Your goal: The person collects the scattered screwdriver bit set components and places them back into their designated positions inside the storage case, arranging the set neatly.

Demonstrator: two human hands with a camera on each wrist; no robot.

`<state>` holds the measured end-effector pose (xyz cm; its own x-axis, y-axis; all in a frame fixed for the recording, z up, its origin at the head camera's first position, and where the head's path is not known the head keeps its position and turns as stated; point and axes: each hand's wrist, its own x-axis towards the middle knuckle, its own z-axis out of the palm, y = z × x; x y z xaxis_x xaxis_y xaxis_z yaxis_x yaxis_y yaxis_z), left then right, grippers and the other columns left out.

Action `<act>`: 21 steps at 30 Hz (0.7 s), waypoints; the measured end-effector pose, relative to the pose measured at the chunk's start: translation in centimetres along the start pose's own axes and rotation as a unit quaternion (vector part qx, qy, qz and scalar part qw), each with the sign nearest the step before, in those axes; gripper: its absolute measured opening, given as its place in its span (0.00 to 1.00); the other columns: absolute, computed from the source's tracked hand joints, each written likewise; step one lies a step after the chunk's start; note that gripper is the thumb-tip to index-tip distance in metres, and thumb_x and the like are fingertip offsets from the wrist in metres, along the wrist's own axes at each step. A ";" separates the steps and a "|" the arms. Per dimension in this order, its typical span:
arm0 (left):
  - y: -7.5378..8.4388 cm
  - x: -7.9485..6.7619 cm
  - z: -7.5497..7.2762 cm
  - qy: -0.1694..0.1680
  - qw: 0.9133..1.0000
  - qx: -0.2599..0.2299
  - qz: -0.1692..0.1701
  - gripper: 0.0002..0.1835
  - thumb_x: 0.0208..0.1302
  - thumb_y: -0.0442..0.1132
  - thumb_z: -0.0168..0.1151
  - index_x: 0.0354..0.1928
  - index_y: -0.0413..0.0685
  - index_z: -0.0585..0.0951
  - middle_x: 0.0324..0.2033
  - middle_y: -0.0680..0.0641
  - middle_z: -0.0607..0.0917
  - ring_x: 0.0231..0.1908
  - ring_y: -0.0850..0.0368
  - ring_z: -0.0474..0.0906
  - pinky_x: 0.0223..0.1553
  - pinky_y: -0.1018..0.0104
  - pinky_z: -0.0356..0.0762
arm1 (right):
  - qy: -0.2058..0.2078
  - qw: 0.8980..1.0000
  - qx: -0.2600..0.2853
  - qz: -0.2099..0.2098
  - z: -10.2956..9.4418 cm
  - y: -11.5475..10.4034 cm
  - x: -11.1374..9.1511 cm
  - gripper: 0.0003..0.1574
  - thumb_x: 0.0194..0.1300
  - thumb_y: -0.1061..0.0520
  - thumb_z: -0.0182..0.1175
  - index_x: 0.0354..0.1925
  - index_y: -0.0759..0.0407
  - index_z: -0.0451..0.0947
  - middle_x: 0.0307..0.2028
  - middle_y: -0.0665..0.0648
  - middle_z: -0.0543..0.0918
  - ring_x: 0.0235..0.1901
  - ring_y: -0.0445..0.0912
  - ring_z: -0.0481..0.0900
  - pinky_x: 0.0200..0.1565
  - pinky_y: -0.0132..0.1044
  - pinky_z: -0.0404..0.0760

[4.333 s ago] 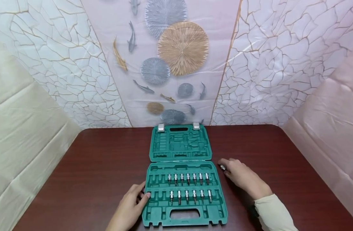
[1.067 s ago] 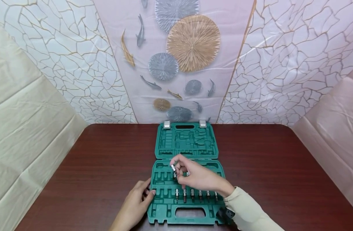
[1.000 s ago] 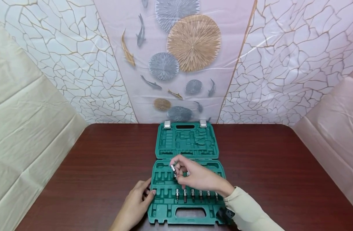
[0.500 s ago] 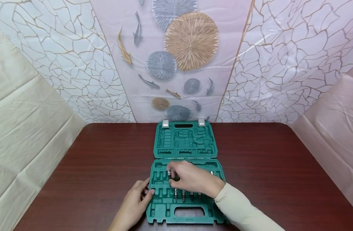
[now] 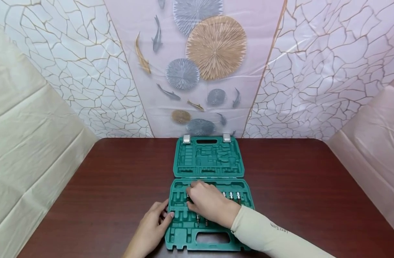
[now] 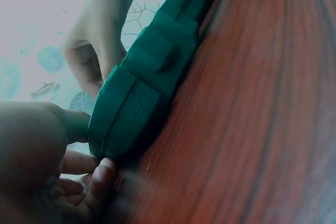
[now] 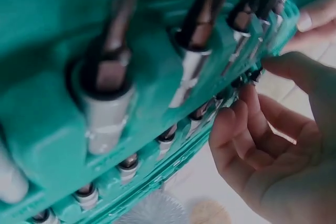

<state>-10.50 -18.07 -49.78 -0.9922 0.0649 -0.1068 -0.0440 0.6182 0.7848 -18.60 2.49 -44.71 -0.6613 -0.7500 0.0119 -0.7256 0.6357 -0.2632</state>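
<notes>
A green tool case [image 5: 179,235] lies unfolded on the table, with bit sockets in two rows. Fingers of my left hand [image 5: 150,225] grip its left edge, thumb on the rim and the others against the side, as the left wrist view confirms. My right hand [image 5: 211,203] is over the upper row and pinches a bit socket [image 5: 188,197] at the left end of that row; its dark tip [image 7: 256,75] shows between thumb and fingers in the right wrist view. My hand and forearm hide most of both rows; a few upper-row bit sockets [image 5: 231,195] show to the right.
The case's lid [image 5: 208,172] lies back behind the base, with two metal latches [image 5: 186,139] at its far edge. Dark red tabletop [image 5: 297,190] surrounds the case. A patterned backdrop [image 5: 216,46] stands behind the table, with pale cloth at both sides.
My right hand came from the table right of the case with the bit socket, then lowered it, from tilted in the fingertips, into the upper row's left part. The left hand keeps its grip.
</notes>
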 end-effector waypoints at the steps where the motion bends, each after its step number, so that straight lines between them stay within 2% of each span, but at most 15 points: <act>1: 0.0 0.0 0.0 0.000 1.000 -0.001 0.000 0.29 0.79 0.45 0.62 0.73 0.34 0.74 0.43 0.51 0.78 0.33 0.64 0.74 0.33 0.68 0.74 | 0.004 1.000 -0.006 -0.002 0.0 -0.1 -0.1 0.06 0.74 0.55 0.67 0.43 0.57 0.87 0.34 0.52 0.80 0.30 0.41 0.77 0.27 0.30 0.79; 6: 0.0 -0.1 0.1 0.005 1.000 0.001 0.001 0.29 0.79 0.44 0.63 0.73 0.34 0.74 0.43 0.51 0.78 0.32 0.64 0.73 0.33 0.68 0.75 | 0.011 1.000 0.007 0.007 0.0 -0.5 -0.1 0.06 0.75 0.57 0.66 0.37 0.54 0.85 0.25 0.49 0.76 0.21 0.37 0.70 0.21 0.30 0.73; 10: 0.2 0.0 0.1 0.006 1.000 0.005 0.000 0.28 0.79 0.43 0.63 0.73 0.35 0.74 0.42 0.52 0.78 0.32 0.65 0.73 0.33 0.68 0.74 | 0.001 1.000 0.009 0.026 -0.3 -0.8 -0.2 0.07 0.75 0.55 0.68 0.36 0.53 0.84 0.23 0.48 0.77 0.18 0.37 0.72 0.19 0.32 0.73; 13: 0.2 0.0 0.1 0.006 1.000 0.008 -0.006 0.28 0.79 0.43 0.63 0.73 0.36 0.74 0.42 0.52 0.78 0.33 0.64 0.73 0.33 0.68 0.74 | -0.011 0.999 -0.015 0.031 -0.3 -1.0 -0.3 0.06 0.75 0.53 0.68 0.38 0.52 0.85 0.22 0.48 0.77 0.18 0.39 0.74 0.20 0.33 0.74; 15: 0.2 0.0 0.1 0.004 1.000 0.010 -0.009 0.28 0.79 0.44 0.63 0.73 0.36 0.74 0.42 0.52 0.78 0.33 0.63 0.73 0.33 0.67 0.74 | -0.021 0.999 -0.032 0.032 -0.3 -1.1 -0.4 0.08 0.76 0.52 0.66 0.46 0.54 0.87 0.21 0.49 0.76 0.17 0.41 0.73 0.18 0.34 0.72; 17: 0.2 0.0 0.0 0.003 1.000 0.012 -0.011 0.28 0.79 0.44 0.63 0.73 0.36 0.74 0.43 0.51 0.78 0.33 0.63 0.73 0.33 0.67 0.73 | -0.037 0.998 -0.042 0.034 -0.3 -1.1 -0.5 0.16 0.78 0.51 0.64 0.58 0.55 0.86 0.19 0.50 0.76 0.14 0.42 0.70 0.16 0.35 0.69; 19: 0.2 0.0 0.0 0.002 1.000 0.011 -0.011 0.28 0.79 0.44 0.62 0.73 0.35 0.74 0.42 0.51 0.78 0.33 0.63 0.73 0.33 0.67 0.73 | -0.053 0.997 -0.030 0.041 -0.4 -1.1 -0.8 0.25 0.79 0.51 0.63 0.68 0.57 0.80 0.18 0.50 0.75 0.12 0.42 0.69 0.14 0.35 0.66; 21: 0.2 0.1 0.0 0.002 1.000 0.009 -0.005 0.29 0.79 0.44 0.62 0.73 0.35 0.74 0.42 0.51 0.78 0.32 0.63 0.73 0.33 0.68 0.73 | -0.059 0.997 0.011 0.056 -0.6 -0.8 -1.2 0.30 0.79 0.50 0.63 0.73 0.58 0.76 0.17 0.48 0.73 0.10 0.42 0.67 0.12 0.34 0.63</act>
<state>-10.63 -17.90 -49.61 -0.9922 0.0558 -0.1113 -0.0512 0.6321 0.7732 -17.36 2.97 -43.95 -0.7098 -0.6918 -0.1328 -0.6433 0.7134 -0.2777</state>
